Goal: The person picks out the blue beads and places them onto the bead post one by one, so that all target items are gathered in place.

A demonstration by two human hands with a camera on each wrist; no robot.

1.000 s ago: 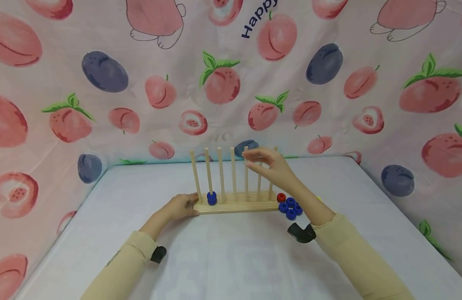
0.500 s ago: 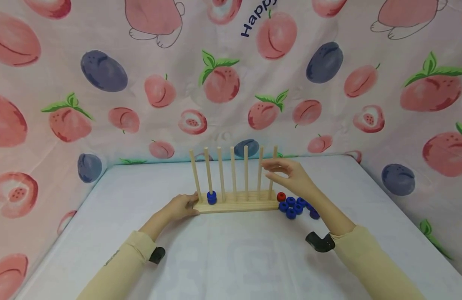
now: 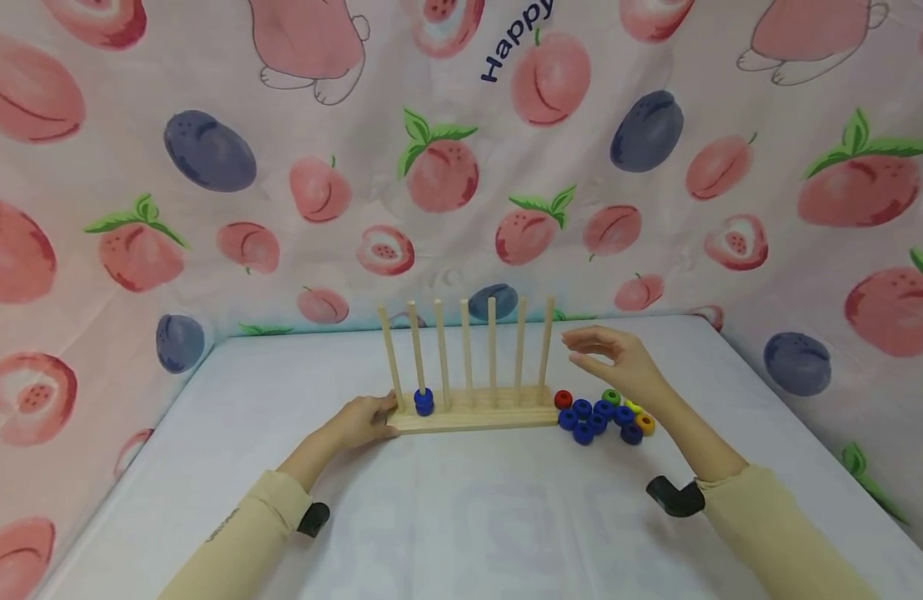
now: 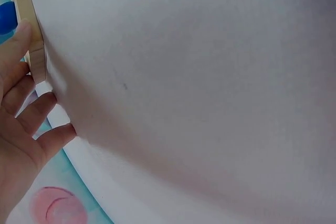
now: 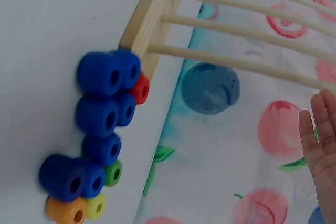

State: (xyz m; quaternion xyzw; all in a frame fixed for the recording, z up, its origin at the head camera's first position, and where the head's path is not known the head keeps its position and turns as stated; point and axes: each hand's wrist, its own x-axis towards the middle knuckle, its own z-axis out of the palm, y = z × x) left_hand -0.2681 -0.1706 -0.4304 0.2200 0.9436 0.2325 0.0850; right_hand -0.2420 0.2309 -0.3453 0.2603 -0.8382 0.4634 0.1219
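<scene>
A wooden peg stand [image 3: 476,419] with several upright pegs stands on the table in the head view. Two blue beads [image 3: 424,402] are stacked on its second peg from the left. My left hand [image 3: 362,422] grips the left end of the base; in the left wrist view the thumb [image 4: 21,38] lies on one side and fingers on the other. My right hand [image 3: 619,358] hovers with nothing in it, right of the last peg, its fingers loosely bent and apart from the thumb. Below it lie several loose blue beads [image 3: 598,423], beside the stand's right end.
Among the loose beads are a red bead [image 3: 563,399], a green bead [image 3: 611,397], an orange bead [image 3: 644,424] and a yellow bead [image 3: 633,407]. A fruit-patterned cloth [image 3: 401,183] hangs behind the white table [image 3: 461,508].
My right hand has moved right, from in front of the right-hand pegs to above the loose beads, uncovering more of them. The left hand and the stand have stayed put.
</scene>
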